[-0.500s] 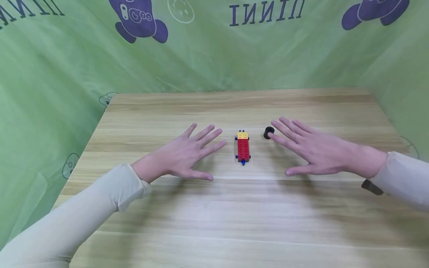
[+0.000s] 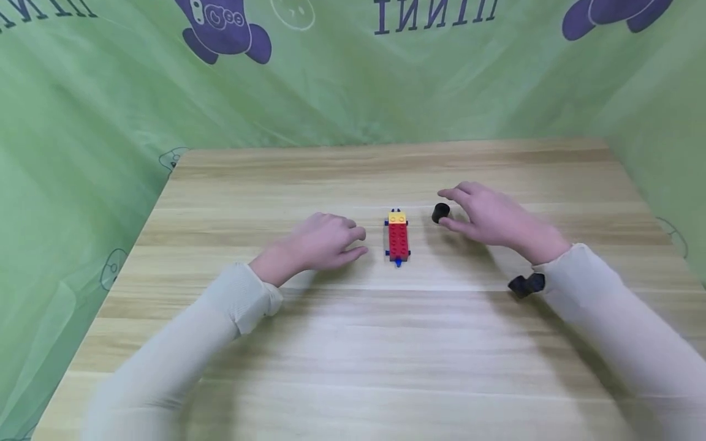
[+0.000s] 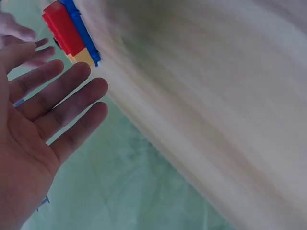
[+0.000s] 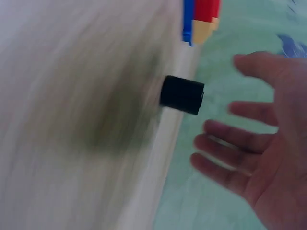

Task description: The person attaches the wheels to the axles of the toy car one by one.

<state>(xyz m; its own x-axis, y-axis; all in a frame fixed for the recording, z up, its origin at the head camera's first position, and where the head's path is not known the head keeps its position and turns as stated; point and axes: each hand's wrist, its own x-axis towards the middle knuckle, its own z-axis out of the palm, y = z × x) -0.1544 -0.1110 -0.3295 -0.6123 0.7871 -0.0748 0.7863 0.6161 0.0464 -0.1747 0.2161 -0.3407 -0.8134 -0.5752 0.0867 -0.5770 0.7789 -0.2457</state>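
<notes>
A wooden table (image 2: 353,355) lies beneath two pale sleeves (image 2: 215,321). The left hand (image 2: 325,242), fingers loosely bent, is near a red-and-yellow brick toy (image 2: 398,240) on the table. To its right, the right hand (image 2: 493,214), thumb and fingers apart, is just beside a black cylinder (image 2: 440,212). Green cloth (image 2: 353,98) hangs behind.

This is a small screened-off table space, like a curtained booth, though the room or building around it cannot be told. A green sheet (image 2: 342,98) with soft folds rises behind the tabletop (image 2: 413,355) and along its left and right sides, printed with purple cartoon figures (image 2: 227,27) and backward-reading purple lettering (image 2: 432,15). The tabletop itself is pale, wood-grained and plain.
</notes>
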